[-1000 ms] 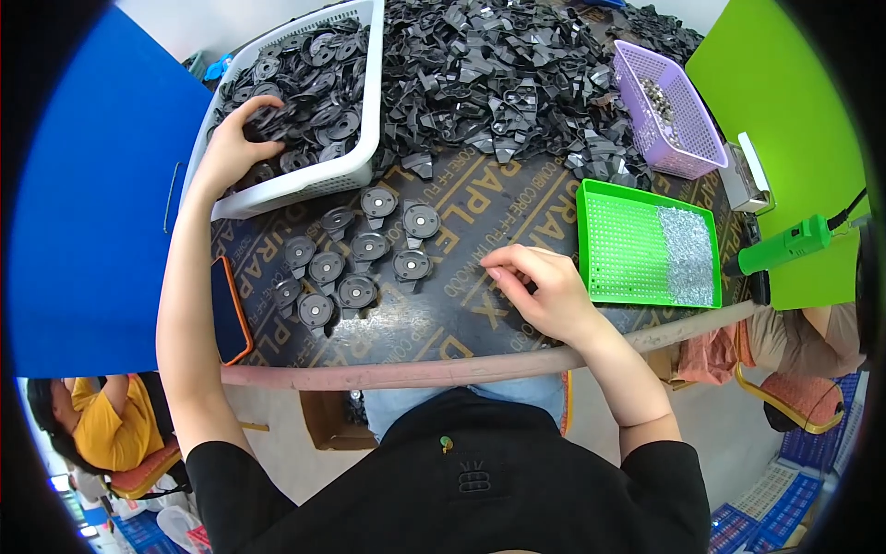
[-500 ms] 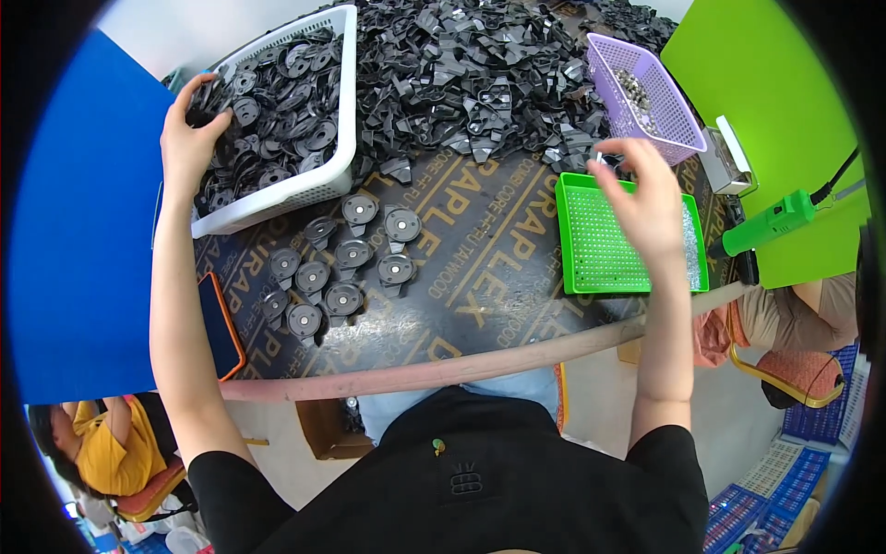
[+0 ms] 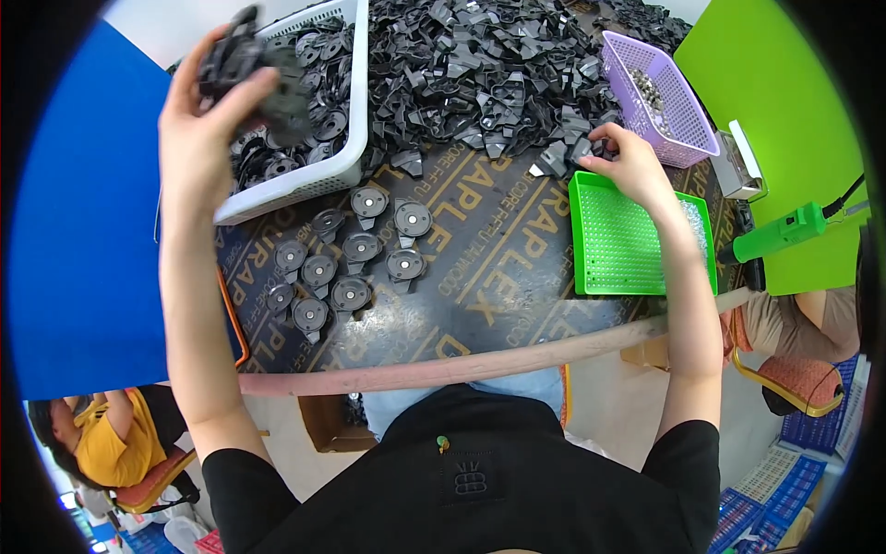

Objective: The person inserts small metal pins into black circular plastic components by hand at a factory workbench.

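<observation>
My left hand [image 3: 196, 138] is raised over the near-left part of a white basket [image 3: 355, 115], its fingers closed on a bunch of black plastic disc parts [image 3: 242, 65] that blur with motion. More round black discs fill the basket. My right hand [image 3: 639, 171] is beside the far edge of a green tray [image 3: 591, 282]; thumb and fingers pinch an angular black plastic piece [image 3: 581, 150] at the edge of a big heap of such pieces [image 3: 471, 78]. Several black discs with tabs and light centres [image 3: 362, 247] lie on the table to the right of my left forearm.
A purple basket [image 3: 678, 138] with small metal parts stands at the back right, near a white box [image 3: 736, 166]. A green electric screwdriver [image 3: 780, 231] is right of the tray, which holds small clear pieces. An orange-edged device [image 3: 236, 323] lies beside my left forearm.
My left hand has lifted out of the basket with a bunch of black discs. My right hand has moved from above the tray to the heap's edge and pinched a black piece.
</observation>
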The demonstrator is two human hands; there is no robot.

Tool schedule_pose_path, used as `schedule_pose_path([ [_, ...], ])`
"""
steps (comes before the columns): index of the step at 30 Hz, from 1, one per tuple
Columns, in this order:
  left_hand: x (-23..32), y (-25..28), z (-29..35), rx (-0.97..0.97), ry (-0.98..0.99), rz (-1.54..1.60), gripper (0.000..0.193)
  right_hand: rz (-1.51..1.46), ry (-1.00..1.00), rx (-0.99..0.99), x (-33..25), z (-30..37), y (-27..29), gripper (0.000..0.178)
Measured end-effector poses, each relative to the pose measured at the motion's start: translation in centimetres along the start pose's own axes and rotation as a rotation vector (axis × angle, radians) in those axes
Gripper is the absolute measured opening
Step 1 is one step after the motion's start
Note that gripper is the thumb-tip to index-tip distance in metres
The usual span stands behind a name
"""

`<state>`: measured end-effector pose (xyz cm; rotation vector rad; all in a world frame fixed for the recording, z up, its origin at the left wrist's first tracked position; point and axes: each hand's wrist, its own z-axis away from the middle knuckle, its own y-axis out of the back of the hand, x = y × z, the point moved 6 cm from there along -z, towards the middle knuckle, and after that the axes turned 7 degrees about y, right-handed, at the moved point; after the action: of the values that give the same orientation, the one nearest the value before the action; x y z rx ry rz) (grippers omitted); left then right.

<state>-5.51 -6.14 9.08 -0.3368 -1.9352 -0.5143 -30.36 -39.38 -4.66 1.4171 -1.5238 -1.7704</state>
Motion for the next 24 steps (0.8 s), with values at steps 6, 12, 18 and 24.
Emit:
schedule_pose_path([
  [6,-0.6,-14.4,10.8,-0.577,0.043,0.111,0.056,0.086,0.136,0.074,-2.1,-1.8,-1.1,0.041],
  [12,-4.9,-20.3,16.0,-0.646,0.18,0.116,0.053,0.064,0.166,0.06,-3.4,-1.3,1.6,0.039],
  [18,-3.6,-20.7,17.4,-0.623,-0.114,-0.155,0.058,0.148,0.07,0.532,-0.1,-4.1,10.6,0.026],
  [24,-3.9,-20.9,18.2,-0.722,-0.24,-0.339,0.058,0.405,-0.172,0.214,14.4,-10.3,11.7,0.047],
])
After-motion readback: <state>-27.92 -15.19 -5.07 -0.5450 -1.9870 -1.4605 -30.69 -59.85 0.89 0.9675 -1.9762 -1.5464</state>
